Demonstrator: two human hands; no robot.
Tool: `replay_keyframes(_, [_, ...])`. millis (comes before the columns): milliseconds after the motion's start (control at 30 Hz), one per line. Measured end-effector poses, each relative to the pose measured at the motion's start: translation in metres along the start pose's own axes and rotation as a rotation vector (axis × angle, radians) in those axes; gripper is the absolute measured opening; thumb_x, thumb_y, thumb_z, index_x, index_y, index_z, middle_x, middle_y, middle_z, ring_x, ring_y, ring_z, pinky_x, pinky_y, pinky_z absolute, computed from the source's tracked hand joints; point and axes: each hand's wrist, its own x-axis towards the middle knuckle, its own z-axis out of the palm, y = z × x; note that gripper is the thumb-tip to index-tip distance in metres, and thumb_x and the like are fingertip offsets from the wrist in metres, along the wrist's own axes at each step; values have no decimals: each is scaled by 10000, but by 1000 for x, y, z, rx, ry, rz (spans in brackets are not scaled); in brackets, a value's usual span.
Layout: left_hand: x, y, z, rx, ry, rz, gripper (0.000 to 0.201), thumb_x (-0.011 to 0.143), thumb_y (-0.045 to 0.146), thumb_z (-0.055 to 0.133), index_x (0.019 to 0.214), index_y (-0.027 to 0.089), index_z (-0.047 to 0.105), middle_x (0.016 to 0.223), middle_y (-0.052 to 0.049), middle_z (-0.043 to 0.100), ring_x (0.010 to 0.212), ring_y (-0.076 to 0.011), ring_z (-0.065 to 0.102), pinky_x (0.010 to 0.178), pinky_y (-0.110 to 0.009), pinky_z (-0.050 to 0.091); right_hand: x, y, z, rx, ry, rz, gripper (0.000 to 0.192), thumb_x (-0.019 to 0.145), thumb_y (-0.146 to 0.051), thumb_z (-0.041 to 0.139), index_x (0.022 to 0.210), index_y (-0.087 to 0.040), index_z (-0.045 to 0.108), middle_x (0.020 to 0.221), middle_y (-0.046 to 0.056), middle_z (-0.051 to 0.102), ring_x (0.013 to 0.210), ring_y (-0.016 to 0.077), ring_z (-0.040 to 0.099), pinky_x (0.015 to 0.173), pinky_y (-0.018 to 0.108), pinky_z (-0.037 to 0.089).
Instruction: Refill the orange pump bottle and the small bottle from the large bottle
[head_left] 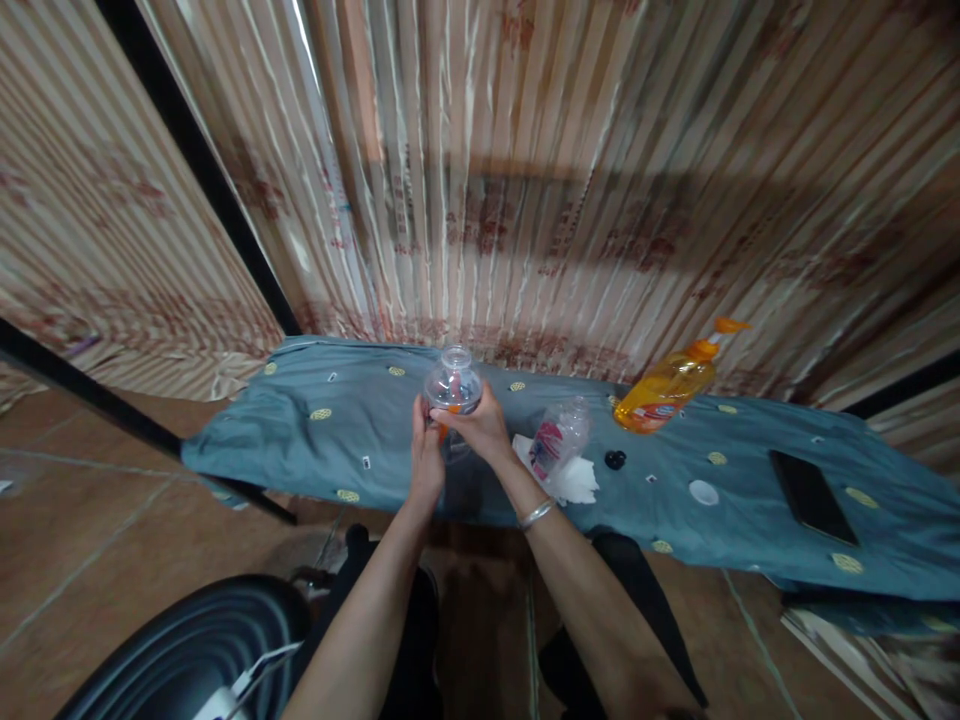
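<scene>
Only partly visible, clear bottle (453, 383) within both hands' (426, 462) (480, 428) closed grip, label blurred

three bottles (452, 385), two caps (703, 491)

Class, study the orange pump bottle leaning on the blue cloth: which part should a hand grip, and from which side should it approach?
Grip the orange pump bottle around its wide body, coming from above on the near side. It leans with the thin nozzle pointing up and right toward the curtain, so the neck probably gives poor purchase.

Both hands (457, 440) raised together, fingers (469, 420) apparently curled.
</scene>
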Motion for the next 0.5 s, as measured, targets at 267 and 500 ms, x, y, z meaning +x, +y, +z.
replay_keyframes(267, [-16,59,11,-534,-134,-526,505,942,538,531,1270,166,628,1267,-181,692,1114,-370,707,906,-625,572,-6,-57,-48,314,42,-111,686,620,-467,904,1199,-185,666,1044,53,789,942,235,735,880,359,588])
replay_keyframes(500, [-35,88,22,-706,-128,-701,295,948,415,523,1032,170,667,917,-122,763,738,-239,756,597,-305,574,-36,-67,-74,36,51,-223,890,689,-565,874,1427,-201,532,1338,140,700,1239,329,667,1083,503,521])
